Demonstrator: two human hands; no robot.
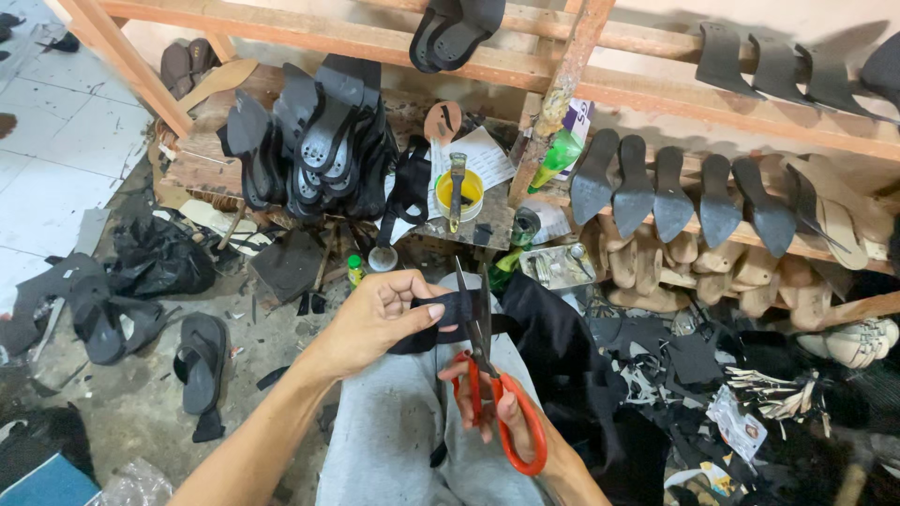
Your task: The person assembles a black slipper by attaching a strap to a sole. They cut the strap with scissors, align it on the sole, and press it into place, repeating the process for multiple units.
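The left hand (375, 314) pinched a black strap (450, 309) between thumb and fingers, holding it up over the person's grey-trousered lap. Its grip was closed on the strap's left part, just beside the blades. The right hand (497, 408) had its fingers through the loops of the orange-handled scissors (487, 384), closed on the handles, with the blades pointing upward and crossing the strap near its middle; how far apart the blades stood was hard to tell, since dark metal lay against dark material.

The strap looked thin, soft and light, likely to flop and fold unless kept taut, so a hold close to the cutting line, as the left hand had, seemed the steadiest place to take it. It did not look fragile or slippery.

Around them, black shoe soles (309, 150) leaned on a wooden rack (562, 84), a yellow glue pot (459, 192) stood behind, and black offcuts (675, 361) littered the floor.
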